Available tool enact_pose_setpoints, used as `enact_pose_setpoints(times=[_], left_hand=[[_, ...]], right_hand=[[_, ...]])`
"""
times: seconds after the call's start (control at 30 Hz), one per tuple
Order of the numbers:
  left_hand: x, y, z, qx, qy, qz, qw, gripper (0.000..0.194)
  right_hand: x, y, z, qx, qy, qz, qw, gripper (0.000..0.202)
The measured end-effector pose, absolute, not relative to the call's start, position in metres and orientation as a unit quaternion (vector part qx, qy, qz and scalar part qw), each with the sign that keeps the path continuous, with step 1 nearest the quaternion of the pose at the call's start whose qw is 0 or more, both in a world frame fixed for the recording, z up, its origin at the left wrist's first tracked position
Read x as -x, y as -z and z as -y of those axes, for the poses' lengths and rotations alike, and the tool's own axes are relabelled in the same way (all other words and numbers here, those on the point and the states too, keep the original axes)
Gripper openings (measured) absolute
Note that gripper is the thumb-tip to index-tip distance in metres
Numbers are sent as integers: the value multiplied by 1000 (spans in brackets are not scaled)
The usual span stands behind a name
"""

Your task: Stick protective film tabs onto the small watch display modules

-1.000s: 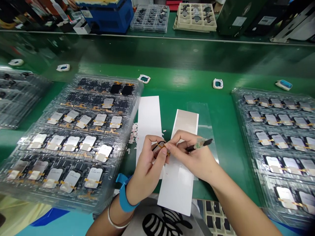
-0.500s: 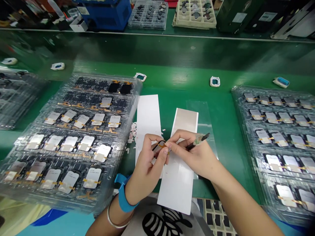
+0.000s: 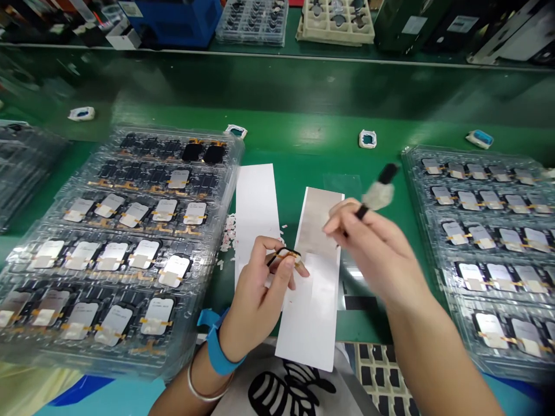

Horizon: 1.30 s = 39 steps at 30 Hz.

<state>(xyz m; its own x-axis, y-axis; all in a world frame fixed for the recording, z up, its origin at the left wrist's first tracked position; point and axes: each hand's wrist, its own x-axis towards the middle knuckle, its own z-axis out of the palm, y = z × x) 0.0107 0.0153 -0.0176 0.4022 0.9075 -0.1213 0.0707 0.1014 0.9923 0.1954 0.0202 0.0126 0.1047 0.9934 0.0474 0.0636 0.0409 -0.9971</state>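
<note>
A small dark-edged part with an orange strip is pinched in my left hand, over the white strips. My right hand is raised to the right, its fingers closed round a dark pen-like tool with whitish wrapping and a black end; motion blurs it. Below the hands lie a white strip on the left and a longer one with a beige upper part on the right. Small pinkish-white scraps are scattered beside the left strip.
A clear tray of silver-faced parts fills the left side, and another such tray stands at the right. Small white-framed pieces sit along the back. Behind them, a shelf carries trays and a blue machine.
My right hand has moved away from the part, up and to the right, with the tool. My left hand keeps its hold near the same place. The view has shifted slightly.
</note>
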Motion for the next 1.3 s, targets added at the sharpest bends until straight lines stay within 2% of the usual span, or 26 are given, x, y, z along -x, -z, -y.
enact_pose_setpoints(times=[0.07,0.13,0.23,0.37,0.67,0.83,0.97,1.03,1.17,1.3], left_hand=[[-9,12,-12,-655,-301,-423,550,9],[-7,4,-8,-742,-246,-391,486,12],[-7,-2,-3,-822,-189,-338,418,22],[-12,1,-2,-858,-152,-321,371,30],[-22,7,-1,-894,-137,-300,302,32],[-28,8,-3,-870,-156,-316,343,27],[-29,9,-9,-825,-184,-351,403,17],[-28,9,-11,-776,-251,-380,437,11],[-25,2,-13,-600,-390,-406,568,10],[-26,-4,-12,-483,-405,-373,681,8]], right_hand=[[-202,-11,-11,555,-357,499,561,34],[-202,-5,0,590,-316,497,552,36],[-194,11,15,625,-350,479,507,27],[-182,25,23,651,-356,427,517,17],[-174,23,18,683,-353,370,521,23],[-178,26,21,669,-378,348,538,20],[-185,22,21,591,-396,308,632,14],[-185,17,21,557,-378,294,678,16],[-175,4,24,556,-292,293,721,16],[-159,-2,27,539,-268,309,736,12]])
